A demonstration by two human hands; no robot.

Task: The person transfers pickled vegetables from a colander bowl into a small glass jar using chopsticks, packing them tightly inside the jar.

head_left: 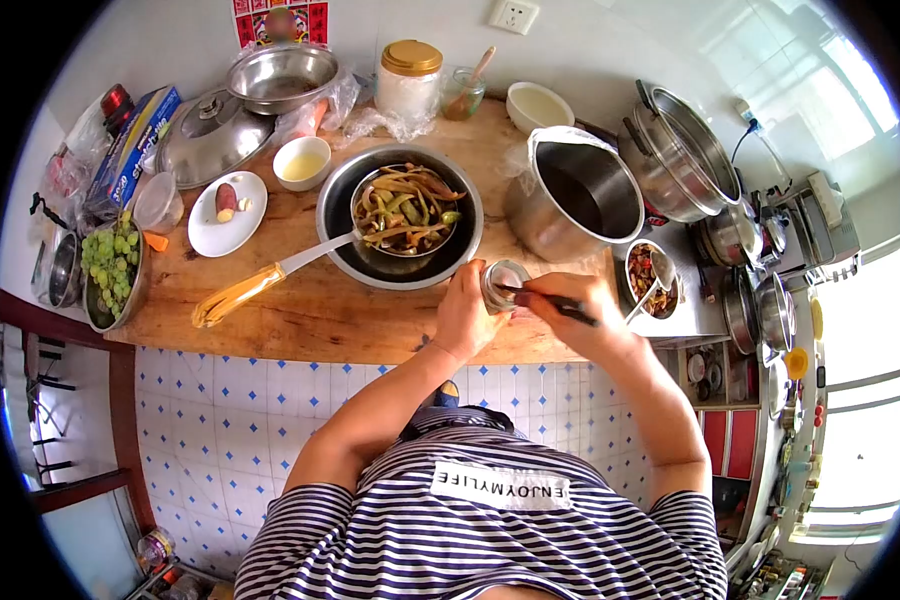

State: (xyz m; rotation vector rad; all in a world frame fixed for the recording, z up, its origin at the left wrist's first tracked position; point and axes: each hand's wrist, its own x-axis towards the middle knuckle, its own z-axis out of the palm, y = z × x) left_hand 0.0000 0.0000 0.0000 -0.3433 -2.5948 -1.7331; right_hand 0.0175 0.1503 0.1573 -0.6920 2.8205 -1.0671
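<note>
My left hand (463,312) is wrapped round a small glass jar (494,296) near the front edge of the wooden table, with pale contents showing at its mouth. My right hand (582,306) grips the dark handle of a spoon (573,311), whose far end dips into the jar's mouth. Just behind the jar sits a wide steel bowl (332,247). Resting in that bowl is a ladle (300,259) with a yellow-wrapped handle, its round head heaped with green and brown vegetable strips (407,212).
A deep steel pot (550,222) stands right of the bowl, beside a bowl of chopped food (642,262) with a spoon. Leftward are a white plate (232,238), a small bowl of yellow liquid (301,165) and grapes (110,262). A gold-lidded jar (410,85) stands behind.
</note>
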